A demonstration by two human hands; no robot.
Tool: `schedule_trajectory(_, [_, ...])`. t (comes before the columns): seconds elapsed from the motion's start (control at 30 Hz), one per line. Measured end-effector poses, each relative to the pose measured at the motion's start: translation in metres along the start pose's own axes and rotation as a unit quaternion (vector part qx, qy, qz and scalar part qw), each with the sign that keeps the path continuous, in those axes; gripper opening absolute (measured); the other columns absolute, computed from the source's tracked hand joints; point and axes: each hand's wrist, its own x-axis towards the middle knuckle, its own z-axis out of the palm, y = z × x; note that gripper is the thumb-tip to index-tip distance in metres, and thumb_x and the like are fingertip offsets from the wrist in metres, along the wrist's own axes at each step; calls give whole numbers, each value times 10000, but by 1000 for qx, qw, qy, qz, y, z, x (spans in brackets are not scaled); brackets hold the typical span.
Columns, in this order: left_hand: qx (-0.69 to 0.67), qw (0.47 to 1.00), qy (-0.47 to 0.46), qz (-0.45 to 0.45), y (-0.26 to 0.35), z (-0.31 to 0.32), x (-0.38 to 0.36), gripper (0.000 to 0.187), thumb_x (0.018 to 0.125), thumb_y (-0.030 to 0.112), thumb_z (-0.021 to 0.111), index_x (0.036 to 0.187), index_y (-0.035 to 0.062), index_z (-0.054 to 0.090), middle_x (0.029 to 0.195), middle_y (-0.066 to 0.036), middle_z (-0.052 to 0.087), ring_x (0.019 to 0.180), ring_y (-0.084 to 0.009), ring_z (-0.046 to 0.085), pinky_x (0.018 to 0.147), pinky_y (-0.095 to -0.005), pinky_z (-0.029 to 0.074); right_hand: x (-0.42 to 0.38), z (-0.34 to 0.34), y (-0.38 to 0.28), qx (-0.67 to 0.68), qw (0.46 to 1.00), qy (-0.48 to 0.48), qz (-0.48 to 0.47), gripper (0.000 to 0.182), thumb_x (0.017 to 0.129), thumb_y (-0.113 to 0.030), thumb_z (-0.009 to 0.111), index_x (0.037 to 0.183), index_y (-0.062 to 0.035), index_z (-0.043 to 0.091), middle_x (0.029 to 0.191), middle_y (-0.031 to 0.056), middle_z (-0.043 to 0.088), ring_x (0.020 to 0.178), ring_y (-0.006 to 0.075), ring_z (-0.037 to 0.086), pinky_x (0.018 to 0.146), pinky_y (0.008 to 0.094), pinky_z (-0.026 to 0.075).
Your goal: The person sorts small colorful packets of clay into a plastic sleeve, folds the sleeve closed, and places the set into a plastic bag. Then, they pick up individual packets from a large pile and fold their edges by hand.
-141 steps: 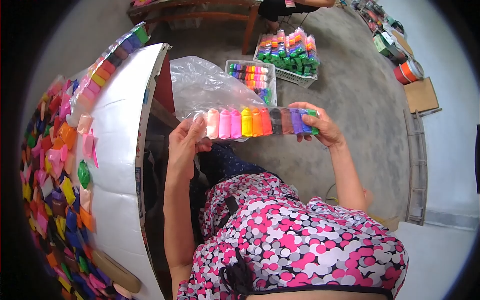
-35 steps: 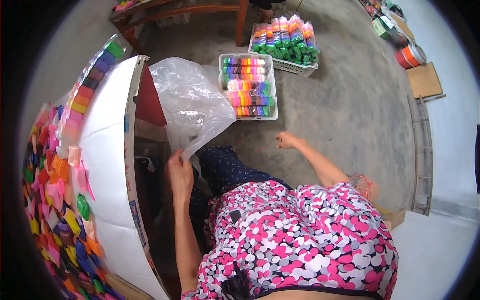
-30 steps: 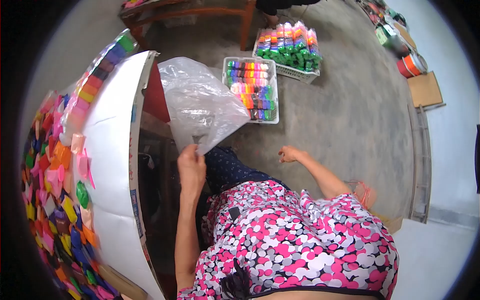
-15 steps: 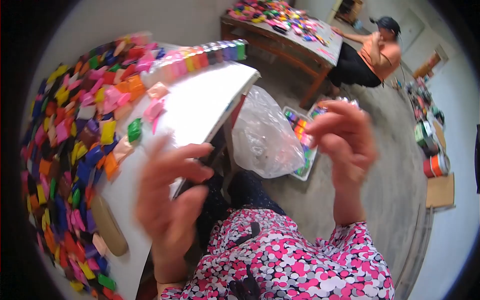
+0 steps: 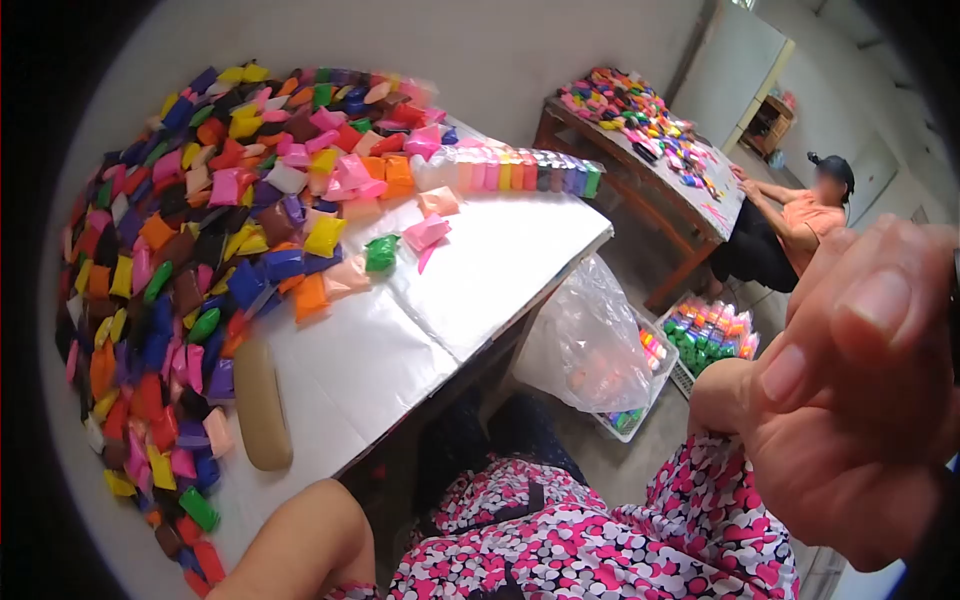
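My right hand (image 5: pixel 850 400) is raised close to the camera at the right edge, large and partly blurred. Its fingers are loosely bent and apart, and I see nothing held in them. Of my left arm (image 5: pixel 310 540), only a bent part shows at the bottom; the left hand is outside the picture. Many small coloured packets (image 5: pixel 325 237) are heaped along the left and back of the white-topped table (image 5: pixel 400 345). A tan oblong case (image 5: pixel 262 405) lies by the heap's front edge. Toward the table's far end stretches a clear-wrapped row of coloured packets (image 5: pixel 520 172).
A clear plastic bag (image 5: pixel 590 340) hangs beside the table, next to a white basket (image 5: pixel 640 420). Another basket holds packets (image 5: pixel 710 335) on the floor. Behind, a person in orange (image 5: pixel 810 215) sits at a second table (image 5: pixel 725 205) bearing more packets.
Both hands were in front of my body; the right has come up close to the camera and the left has left the picture. The view has shifted, and the seated person's hand has lowered.
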Motion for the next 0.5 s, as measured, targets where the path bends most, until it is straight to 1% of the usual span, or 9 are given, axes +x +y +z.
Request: schedule_trajectory(0.5, [44, 999, 4, 13, 18, -25, -2, 358, 895, 223, 614, 1191, 37, 539, 1034, -120, 615, 829, -166, 571, 730, -308, 461, 28, 8, -19, 16, 998, -43, -39, 606, 893, -347, 645, 1320, 22, 424, 970, 157, 628, 644, 166, 558, 546, 254, 461])
